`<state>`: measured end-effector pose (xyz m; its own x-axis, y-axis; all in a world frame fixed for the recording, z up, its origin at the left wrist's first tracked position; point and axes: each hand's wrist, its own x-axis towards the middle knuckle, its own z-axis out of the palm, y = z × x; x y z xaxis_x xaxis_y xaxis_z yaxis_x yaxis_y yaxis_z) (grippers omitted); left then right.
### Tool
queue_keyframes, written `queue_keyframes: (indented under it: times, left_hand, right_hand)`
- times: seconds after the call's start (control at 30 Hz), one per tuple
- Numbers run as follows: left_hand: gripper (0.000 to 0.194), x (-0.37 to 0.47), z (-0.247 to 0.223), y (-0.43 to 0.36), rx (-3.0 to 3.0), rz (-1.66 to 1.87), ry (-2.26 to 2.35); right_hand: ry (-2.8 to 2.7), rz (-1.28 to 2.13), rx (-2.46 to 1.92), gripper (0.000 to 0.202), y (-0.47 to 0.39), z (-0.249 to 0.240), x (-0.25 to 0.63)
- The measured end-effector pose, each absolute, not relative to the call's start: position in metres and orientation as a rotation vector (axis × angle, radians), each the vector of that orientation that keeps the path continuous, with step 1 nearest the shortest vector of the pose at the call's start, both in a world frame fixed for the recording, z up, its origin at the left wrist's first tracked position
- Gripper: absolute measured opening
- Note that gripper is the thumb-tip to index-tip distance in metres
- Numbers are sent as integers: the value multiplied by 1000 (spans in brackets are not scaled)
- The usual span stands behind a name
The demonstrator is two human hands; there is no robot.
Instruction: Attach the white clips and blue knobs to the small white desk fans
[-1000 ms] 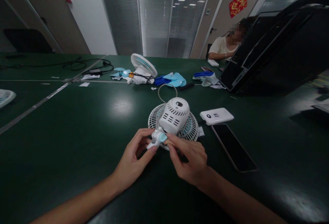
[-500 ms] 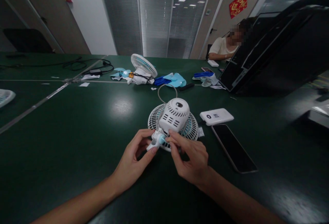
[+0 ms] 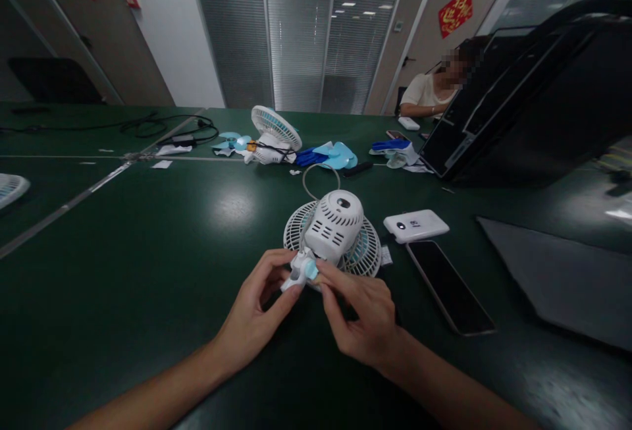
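Note:
A white fan (image 3: 332, 226) lies grille-down on the green table, its rounded motor housing facing up. At its near end is a white bracket (image 3: 295, 276) with a light-blue knob (image 3: 311, 268). My left hand (image 3: 261, 298) grips the bracket from the left, thumb below and fingers above. From the right, my right hand (image 3: 363, 308) pinches the blue knob between thumb and index finger. The fingertips partly cover the knob.
A white power bank (image 3: 417, 224) and a dark phone (image 3: 449, 287) lie right of the fan. A grey flat panel (image 3: 573, 272) is farther right. Behind are another fan (image 3: 274, 134), gloves (image 3: 395, 150) and a large black case (image 3: 533, 101). A person (image 3: 429, 94) sits beyond.
The grey panel has come into view at the right, where a pale-edged object was. My right hand's fingers have shifted slightly around the blue knob, which shows more now.

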<state>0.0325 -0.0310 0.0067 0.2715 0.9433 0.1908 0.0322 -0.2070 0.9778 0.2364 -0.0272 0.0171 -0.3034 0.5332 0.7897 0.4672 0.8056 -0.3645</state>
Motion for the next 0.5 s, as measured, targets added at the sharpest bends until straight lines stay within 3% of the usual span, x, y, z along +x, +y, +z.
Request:
queue_keyframes:
  times: [0.5]
  left_hand:
    - [31, 33, 6, -32, 1493, 1112, 952]
  right_hand:
    - [-1880, 77, -878, 54, -28, 16, 237]
